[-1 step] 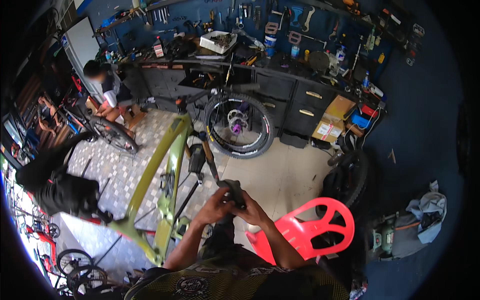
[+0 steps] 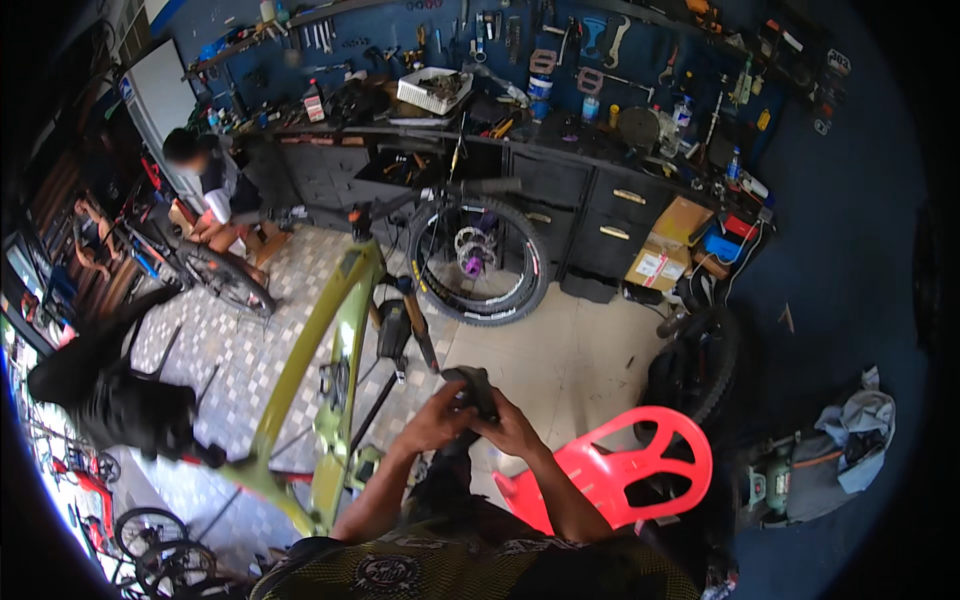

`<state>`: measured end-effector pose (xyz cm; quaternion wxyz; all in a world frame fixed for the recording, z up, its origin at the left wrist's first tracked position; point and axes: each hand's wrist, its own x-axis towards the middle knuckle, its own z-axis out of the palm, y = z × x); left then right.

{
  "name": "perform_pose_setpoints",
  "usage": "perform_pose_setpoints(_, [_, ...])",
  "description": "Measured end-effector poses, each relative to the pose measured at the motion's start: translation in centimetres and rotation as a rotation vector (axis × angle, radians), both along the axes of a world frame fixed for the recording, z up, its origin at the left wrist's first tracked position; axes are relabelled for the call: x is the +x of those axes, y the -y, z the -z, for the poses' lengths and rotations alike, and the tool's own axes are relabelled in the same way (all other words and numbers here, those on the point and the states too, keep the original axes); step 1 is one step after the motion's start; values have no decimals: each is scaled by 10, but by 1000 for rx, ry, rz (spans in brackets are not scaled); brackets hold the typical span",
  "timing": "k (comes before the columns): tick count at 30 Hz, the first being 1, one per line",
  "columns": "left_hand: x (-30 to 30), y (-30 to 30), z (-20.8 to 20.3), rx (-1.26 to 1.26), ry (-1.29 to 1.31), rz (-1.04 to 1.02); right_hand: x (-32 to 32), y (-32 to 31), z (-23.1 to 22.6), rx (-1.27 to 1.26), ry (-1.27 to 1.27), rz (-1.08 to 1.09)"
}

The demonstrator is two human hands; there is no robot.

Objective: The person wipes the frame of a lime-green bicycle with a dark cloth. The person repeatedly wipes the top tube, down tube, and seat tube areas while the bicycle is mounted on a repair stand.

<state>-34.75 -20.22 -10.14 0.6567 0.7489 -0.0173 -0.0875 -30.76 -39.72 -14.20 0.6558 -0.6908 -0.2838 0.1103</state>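
Both my hands are closed on a dark grey, curved piece [image 2: 468, 382] in front of my body; its exact kind is not clear. My left hand [image 2: 434, 424] grips it from the left, fingers bent around its near side. From the right, my right hand [image 2: 508, 426] holds the same piece, thumb and fingers pressed against it. To the left of my hands, an olive-green bicycle frame [image 2: 296, 372] hangs at a slant on a black stand clamp [image 2: 130, 410]. A brown-legged fork [image 2: 418, 328] is attached to its front, near the dark piece.
A red plastic chair [image 2: 580, 478] stands close by my right forearm. Beyond the frame, a bicycle wheel [image 2: 541, 262] leans against black drawers [image 2: 612, 205] under a cluttered workbench [image 2: 400, 128]. A person [image 2: 225, 195] sits by another bicycle at the left. Cardboard boxes [image 2: 655, 262] lie at the right.
The view has shifted slightly. My hands still grip the dark piece, which appears a little turned. The person at the left has moved slightly.
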Motion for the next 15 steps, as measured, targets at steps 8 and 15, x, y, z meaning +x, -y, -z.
perform_pose_setpoints(8, [221, -69, -60, 484, 225, -36, 181, 15, 16, -487, -186, 247])
perform_pose_setpoints(15, [344, -111, -139, 349, 571, -466, 302, 30, -16, -448, -115, 448])
